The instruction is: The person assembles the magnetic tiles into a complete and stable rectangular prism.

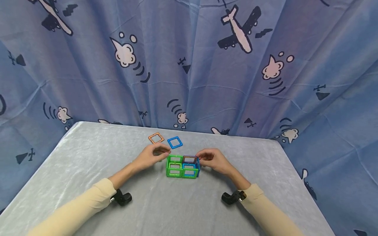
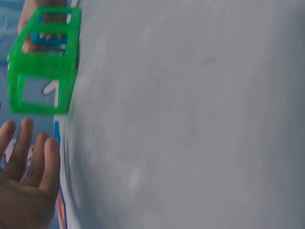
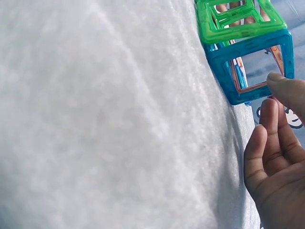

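A box-shaped build of square see-through magnetic tiles (image 1: 182, 168) stands on the table, mostly green, with blue at its right end and a dark orange-brown tile at the back right. My left hand (image 1: 152, 155) is at the build's back left corner. In the left wrist view its fingers (image 2: 47, 164) are extended, apart from the green end. My right hand (image 1: 215, 160) is at the back right corner. In the right wrist view, its thumb overlaps the edge of the blue end tile (image 3: 221, 67) in a pinch; the index finger is mostly hidden, the other fingers loosely bent.
An orange square tile (image 1: 152, 140) and a blue square tile (image 1: 175, 147) lie flat behind the build, close to my left hand. The table (image 1: 165, 209) has a pale grey cloth. A blue curtain (image 1: 189, 82) with airplane prints hangs along its back edge.
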Available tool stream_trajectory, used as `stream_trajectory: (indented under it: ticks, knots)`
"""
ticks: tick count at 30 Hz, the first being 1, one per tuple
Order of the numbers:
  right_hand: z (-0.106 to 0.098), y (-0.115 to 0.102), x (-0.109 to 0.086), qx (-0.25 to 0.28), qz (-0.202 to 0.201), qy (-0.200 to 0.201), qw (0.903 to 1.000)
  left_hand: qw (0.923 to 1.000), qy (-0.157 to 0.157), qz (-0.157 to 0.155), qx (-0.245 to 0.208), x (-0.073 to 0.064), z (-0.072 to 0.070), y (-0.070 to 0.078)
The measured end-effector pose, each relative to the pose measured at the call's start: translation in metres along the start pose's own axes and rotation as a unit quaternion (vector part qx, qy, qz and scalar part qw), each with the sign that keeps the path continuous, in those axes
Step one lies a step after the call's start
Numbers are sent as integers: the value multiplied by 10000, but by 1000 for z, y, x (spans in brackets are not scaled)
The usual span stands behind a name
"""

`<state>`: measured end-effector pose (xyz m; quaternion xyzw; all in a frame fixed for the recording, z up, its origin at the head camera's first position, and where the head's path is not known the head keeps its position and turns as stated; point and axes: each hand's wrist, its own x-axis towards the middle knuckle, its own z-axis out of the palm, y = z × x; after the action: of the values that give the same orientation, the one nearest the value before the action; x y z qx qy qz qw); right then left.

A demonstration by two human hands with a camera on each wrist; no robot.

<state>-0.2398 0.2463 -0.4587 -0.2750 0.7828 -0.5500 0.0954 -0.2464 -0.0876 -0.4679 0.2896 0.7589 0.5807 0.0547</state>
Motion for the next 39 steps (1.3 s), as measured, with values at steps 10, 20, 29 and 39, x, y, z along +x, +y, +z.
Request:
stream_trajectory:
  ticks: [10, 20, 29, 39]
  knots:
    - [1, 0, 1, 18, 76, 20, 10000, 9976, 362, -83, 579, 6, -47, -12]
    - [0, -2, 1, 2, 99, -6, 10000, 9883, 463, -296, 1426, 21, -64, -18]
    - [0, -4, 0, -43, 171, -34, 9998, 9780, 483, -384, 1994, 31, -67, -29]
    - [0, -2, 0, -26, 99, -23, 9999, 9703, 313, -407, 2365, 38, -66, -35]
